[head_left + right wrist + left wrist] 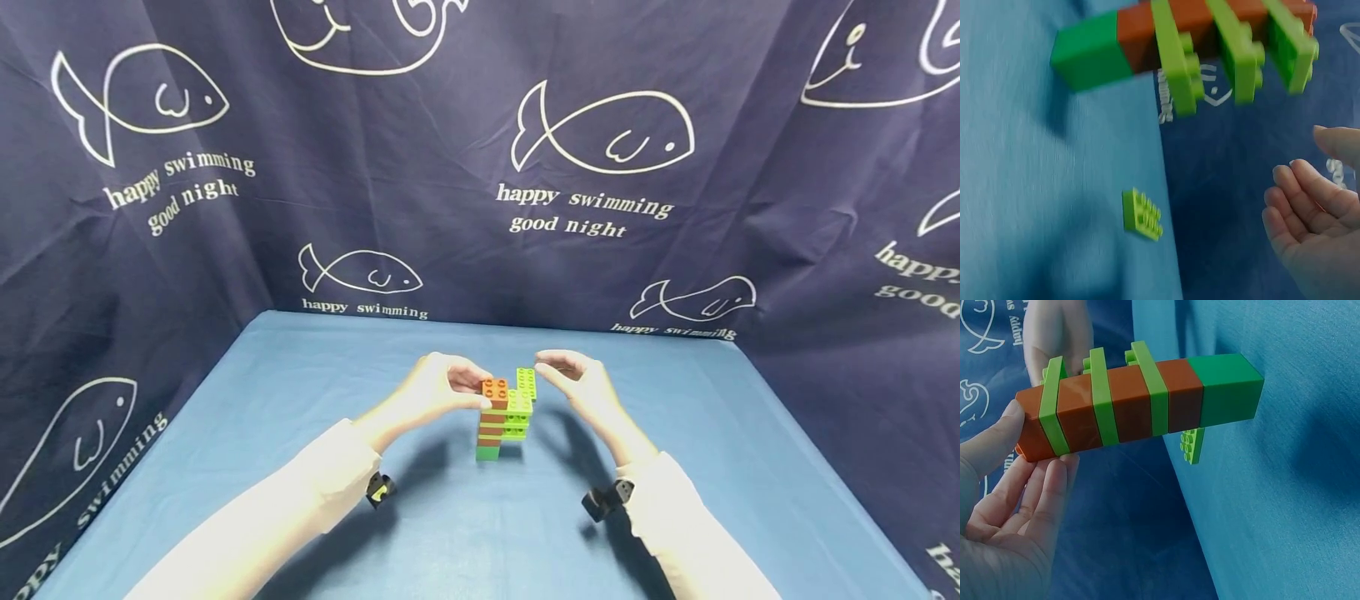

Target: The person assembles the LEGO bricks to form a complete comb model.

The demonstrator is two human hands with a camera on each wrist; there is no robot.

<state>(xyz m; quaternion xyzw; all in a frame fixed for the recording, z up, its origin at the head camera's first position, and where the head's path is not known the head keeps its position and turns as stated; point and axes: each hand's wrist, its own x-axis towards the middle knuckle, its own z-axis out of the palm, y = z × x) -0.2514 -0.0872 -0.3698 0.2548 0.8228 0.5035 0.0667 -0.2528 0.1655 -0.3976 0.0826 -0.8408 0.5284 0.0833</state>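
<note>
A tower of toy building bricks (490, 419) stands upright on the table. Its base is a dark green brick (1229, 390), and above that brown bricks (1132, 403) alternate with three lime green plates (1235, 53), whose studded ends jut out to the right. My left hand (442, 390) pinches the topmost brown brick (495, 388) between thumb and fingers. To the right of the tower, my right hand (581, 385) is held in the air with fingers relaxed and nothing between them. A loose lime green plate (1140, 215) lies on the table behind the tower.
The tower and loose plate sit on a blue cloth-covered table (450, 533). A dark blue curtain (465, 150) with white fish drawings hangs along its back and sides. Small black devices (607, 500) are worn on both wrists.
</note>
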